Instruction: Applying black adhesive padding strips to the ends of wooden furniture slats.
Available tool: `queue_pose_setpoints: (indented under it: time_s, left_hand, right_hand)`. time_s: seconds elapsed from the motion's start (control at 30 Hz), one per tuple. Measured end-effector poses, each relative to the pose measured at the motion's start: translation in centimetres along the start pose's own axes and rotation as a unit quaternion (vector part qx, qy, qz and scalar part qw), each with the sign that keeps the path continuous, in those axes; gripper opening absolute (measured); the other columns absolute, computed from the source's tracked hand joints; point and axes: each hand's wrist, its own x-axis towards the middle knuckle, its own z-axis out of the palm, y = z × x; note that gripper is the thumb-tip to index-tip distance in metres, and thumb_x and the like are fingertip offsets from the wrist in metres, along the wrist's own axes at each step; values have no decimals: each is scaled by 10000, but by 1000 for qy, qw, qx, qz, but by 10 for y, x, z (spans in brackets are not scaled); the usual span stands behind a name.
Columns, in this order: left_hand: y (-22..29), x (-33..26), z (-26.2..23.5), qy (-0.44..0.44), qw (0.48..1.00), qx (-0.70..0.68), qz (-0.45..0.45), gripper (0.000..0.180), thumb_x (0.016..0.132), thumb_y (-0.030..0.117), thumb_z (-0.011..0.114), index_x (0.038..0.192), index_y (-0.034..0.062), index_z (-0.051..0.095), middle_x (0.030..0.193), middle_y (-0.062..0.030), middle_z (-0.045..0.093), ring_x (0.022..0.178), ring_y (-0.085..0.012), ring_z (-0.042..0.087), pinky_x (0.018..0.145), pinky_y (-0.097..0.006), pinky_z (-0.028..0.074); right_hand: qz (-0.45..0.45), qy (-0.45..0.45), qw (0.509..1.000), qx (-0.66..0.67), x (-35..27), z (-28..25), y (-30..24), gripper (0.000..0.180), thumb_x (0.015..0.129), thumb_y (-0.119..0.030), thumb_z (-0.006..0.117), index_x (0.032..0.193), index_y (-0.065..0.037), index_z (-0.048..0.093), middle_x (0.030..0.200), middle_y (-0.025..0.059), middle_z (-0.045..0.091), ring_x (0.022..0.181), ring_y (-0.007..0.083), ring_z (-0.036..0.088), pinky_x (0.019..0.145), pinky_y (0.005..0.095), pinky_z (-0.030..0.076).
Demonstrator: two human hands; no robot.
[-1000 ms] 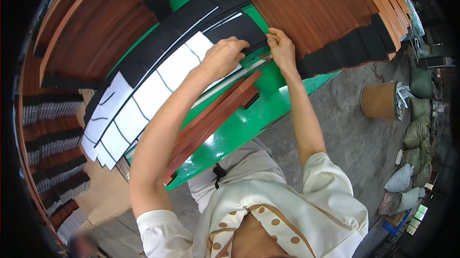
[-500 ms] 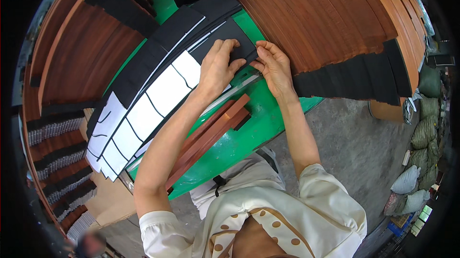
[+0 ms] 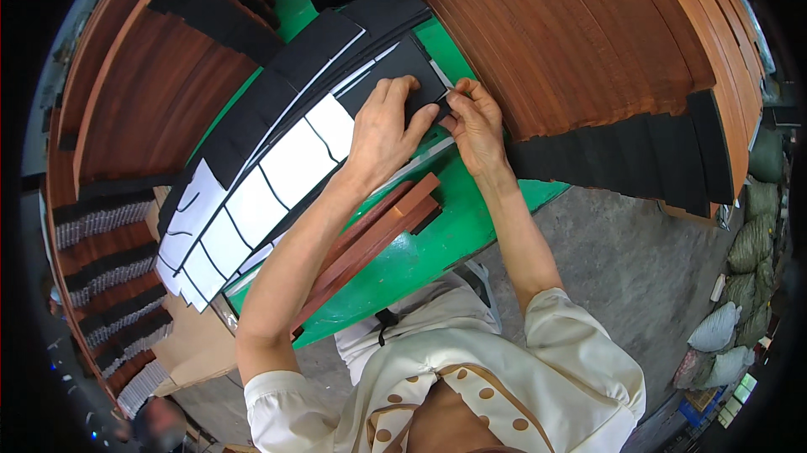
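A black sheet [image 3: 402,66] lies on a slanting row of black pieces and white paper sheets [image 3: 287,162] on a green table. My left hand [image 3: 385,129] rests on it, fingers bent and thumb spread apart, pressing its surface. At the sheet's right edge, a narrow strip of white backing paper [image 3: 440,73] shows. My right hand [image 3: 475,127] pinches the edge there between thumb and forefinger. Black strips cross the white sheets. Nearer my body, reddish-brown boards [image 3: 370,239] lie on the table below my left forearm.
Stacked brown boards with black ends [image 3: 572,41] stand to the right, with similar boards [image 3: 160,92] at the far left. Lower left are boards with black and grey layered edges [image 3: 105,285]. Sacks [image 3: 740,302] lie on the floor far right. The green table's edge [image 3: 437,272] passes before me.
The white strip of backing at the black sheet's right edge has come into view. My right hand has shifted slightly, still pinching; my left hand stays on the sheet.
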Motion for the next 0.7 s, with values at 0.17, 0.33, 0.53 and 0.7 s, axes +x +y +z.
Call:
queue_pose_setpoints:
  time_s: [0.17,0.33,0.53,0.7]
  left_hand:
    - [13,12,-5,2,997,37,-68,385,829,315,637,959,-41,565,840,-199,586,763,-341,605,659,-409,487]
    - [12,10,1,24,996,75,-47,349,829,304,635,888,-34,569,778,-176,590,697,-330,611,619,-403,495]
    - [11,10,14,53,969,229,78,251,836,229,610,733,22,512,683,-129,554,614,-275,603,525,-369,506]
    - [2,10,26,41,945,300,121,170,802,142,606,731,42,489,650,-106,538,605,-256,608,481,-355,486]
  right_hand:
    - [-28,13,999,-36,-1,5,1,100,882,-59,563,968,-96,529,917,6,593,816,71,575,682,243,506]
    - [-22,44,997,-61,-6,14,-8,104,877,-99,587,961,-97,525,892,-4,581,795,67,570,659,237,505]
    - [-32,75,988,-133,-3,15,-3,117,863,-84,596,946,-89,515,847,-12,559,761,60,555,625,240,508]
    - [-28,87,988,-127,-2,14,1,121,855,-35,587,924,-89,503,786,-18,540,715,53,536,606,239,508]
